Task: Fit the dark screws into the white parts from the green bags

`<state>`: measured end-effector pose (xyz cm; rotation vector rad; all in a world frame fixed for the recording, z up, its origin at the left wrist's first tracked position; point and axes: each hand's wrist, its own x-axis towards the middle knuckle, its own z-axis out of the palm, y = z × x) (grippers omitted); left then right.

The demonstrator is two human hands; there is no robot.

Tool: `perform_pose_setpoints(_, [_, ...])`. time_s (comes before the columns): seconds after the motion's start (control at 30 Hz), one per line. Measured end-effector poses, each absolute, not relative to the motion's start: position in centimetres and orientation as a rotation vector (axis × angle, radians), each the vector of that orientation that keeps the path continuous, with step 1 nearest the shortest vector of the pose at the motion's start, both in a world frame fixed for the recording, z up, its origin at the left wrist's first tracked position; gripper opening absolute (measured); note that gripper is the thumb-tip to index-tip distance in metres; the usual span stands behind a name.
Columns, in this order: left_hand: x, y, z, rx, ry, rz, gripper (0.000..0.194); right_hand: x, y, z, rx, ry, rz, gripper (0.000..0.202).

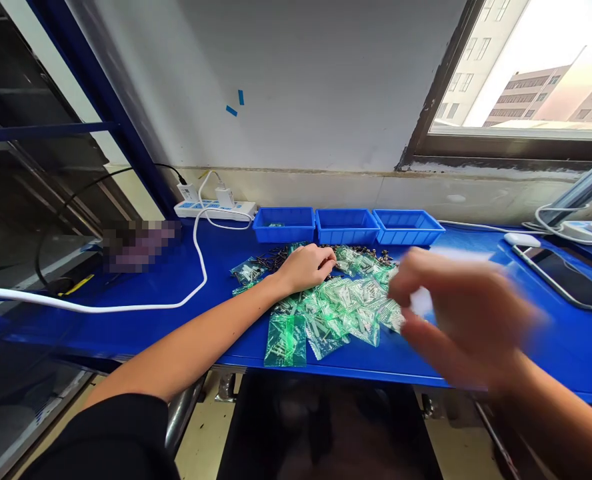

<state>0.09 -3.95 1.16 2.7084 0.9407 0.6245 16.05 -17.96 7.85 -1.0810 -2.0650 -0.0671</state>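
Clearly bags: small green plastic bags (336,310) are lying heaped mid-table (126,327), before three blue bins (347,227).
Handling: looking light, soft, slippery; pinching a top edge is seeming safest.
Left hand (307,268): curling loosely onto the pile.
Right hand (451,320): blurring; grip impossible to tell.
Writing: nothing is reading legibly.
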Motion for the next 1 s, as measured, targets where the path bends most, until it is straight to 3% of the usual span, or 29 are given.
perform_pose_setpoints(0.1, [0.1, -4.1, 1.2, 2.684, 1.022, 0.763, 0.019, 16.4, -12.4, 6.6, -1.245, -1.993, 0.088, 0.013])
perform_pose_setpoints(0.23, [0.0, -3.8, 1.2, 2.687, 0.998, 0.926, 0.019, 17.2, -8.1, 3.5, -1.444, -1.904, 0.117, 0.023])
perform_pose_setpoints(0.57, [-0.2, -3.4, 1.0, 2.702, 0.808, 1.025, 0.018, 15.8, -9.5, 1.5, -1.461, -1.831, 0.315, 0.018])
perform_pose_setpoints(0.73, [0.0, -3.7, 1.0, 2.708, 0.853, 0.944, 0.019, 16.1, -9.1, 1.2, -1.501, -1.862, 0.277, 0.019])
perform_pose_setpoints(1.0, [0.0, -4.1, 1.2, 2.692, 0.922, 0.893, 0.021, 16.4, -9.1, 0.3, -1.463, -1.925, 0.156, 0.003])
